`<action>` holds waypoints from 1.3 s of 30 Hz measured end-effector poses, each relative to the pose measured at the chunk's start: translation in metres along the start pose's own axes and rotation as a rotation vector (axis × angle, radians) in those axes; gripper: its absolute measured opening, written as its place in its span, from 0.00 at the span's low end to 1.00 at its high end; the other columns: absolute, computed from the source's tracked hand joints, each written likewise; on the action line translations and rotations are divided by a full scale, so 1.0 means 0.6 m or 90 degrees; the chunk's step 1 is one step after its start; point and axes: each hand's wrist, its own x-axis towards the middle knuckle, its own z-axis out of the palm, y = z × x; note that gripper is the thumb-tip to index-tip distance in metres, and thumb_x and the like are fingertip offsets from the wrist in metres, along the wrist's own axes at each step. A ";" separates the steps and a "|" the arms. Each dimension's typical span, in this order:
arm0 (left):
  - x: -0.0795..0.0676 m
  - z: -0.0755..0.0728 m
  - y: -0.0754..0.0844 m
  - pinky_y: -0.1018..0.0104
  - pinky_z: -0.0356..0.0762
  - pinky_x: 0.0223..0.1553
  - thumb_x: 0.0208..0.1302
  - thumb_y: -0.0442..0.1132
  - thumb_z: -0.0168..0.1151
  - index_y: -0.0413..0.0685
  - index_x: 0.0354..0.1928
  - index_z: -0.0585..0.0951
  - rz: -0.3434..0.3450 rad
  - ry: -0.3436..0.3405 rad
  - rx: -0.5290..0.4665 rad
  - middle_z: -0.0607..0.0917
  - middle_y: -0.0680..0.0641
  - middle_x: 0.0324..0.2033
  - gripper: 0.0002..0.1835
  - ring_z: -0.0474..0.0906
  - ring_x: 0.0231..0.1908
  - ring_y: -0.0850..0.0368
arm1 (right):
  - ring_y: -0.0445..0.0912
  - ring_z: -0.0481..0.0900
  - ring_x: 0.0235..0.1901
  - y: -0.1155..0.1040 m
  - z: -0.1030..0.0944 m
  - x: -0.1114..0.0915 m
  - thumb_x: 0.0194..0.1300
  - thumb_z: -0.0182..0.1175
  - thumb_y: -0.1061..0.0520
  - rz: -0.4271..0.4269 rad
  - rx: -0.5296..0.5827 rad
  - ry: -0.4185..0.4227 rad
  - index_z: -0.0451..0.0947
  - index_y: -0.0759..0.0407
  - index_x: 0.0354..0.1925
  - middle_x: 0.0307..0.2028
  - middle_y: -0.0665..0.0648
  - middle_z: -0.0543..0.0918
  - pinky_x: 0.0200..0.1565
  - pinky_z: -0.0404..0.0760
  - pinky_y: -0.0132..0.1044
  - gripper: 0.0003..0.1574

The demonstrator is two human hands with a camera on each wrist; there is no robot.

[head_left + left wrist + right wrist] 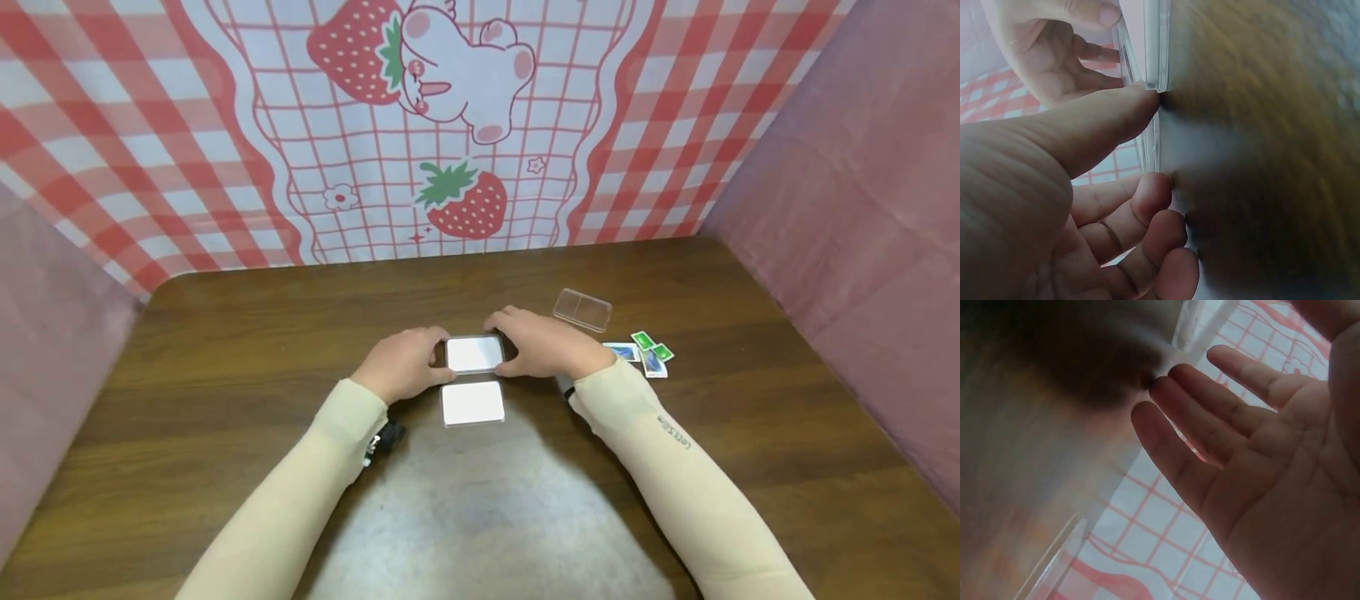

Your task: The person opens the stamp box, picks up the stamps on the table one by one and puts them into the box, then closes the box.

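"Progress, as we judge it, is partway. Our left hand and right hand bracket a clear plastic rectangular case with a bright white face, on or just above the brown wooden bench. A second white-faced clear case lies just nearer to us."

"How do we have hold of the first?"

"Left thumb and forefinger grip its left end. Our right fingers are at the other end, nearly straight; whether they pinch, we can't tell."

"And what's left?"

"Work on that case looks unfinished. Off to the right, untouched, lie a transparent rectangular plastic piece, white-bordered blue picture cards and small green cards."

"What do our wrists add?"

"The left one sees the case edge-on, with a clear plastic leaf slanting from the white layer; we suspect a lid ajar. From the head it's one bright rectangle. The right one shows our palm, hidden from above, but only slivers of clear plastic. Only the head view shows the cards."
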 end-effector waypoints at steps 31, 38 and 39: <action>-0.002 0.002 0.009 0.57 0.78 0.38 0.67 0.50 0.71 0.42 0.65 0.78 -0.003 -0.004 0.017 0.85 0.49 0.36 0.30 0.79 0.33 0.57 | 0.51 0.74 0.54 -0.007 0.015 0.012 0.67 0.71 0.47 0.034 -0.026 -0.005 0.74 0.63 0.67 0.59 0.60 0.75 0.55 0.77 0.46 0.37; 0.000 0.003 0.006 0.58 0.78 0.37 0.68 0.50 0.71 0.41 0.66 0.75 -0.006 -0.016 0.007 0.84 0.49 0.34 0.31 0.78 0.32 0.57 | 0.50 0.75 0.52 -0.007 0.015 0.013 0.66 0.73 0.47 0.037 -0.021 0.003 0.75 0.62 0.64 0.57 0.59 0.76 0.53 0.78 0.45 0.36; 0.001 0.003 0.005 0.58 0.77 0.37 0.68 0.50 0.71 0.41 0.66 0.75 -0.005 -0.018 0.002 0.83 0.49 0.33 0.31 0.78 0.32 0.57 | 0.50 0.75 0.52 -0.008 0.014 0.012 0.66 0.73 0.47 0.038 -0.022 0.006 0.75 0.62 0.64 0.56 0.59 0.76 0.53 0.78 0.45 0.35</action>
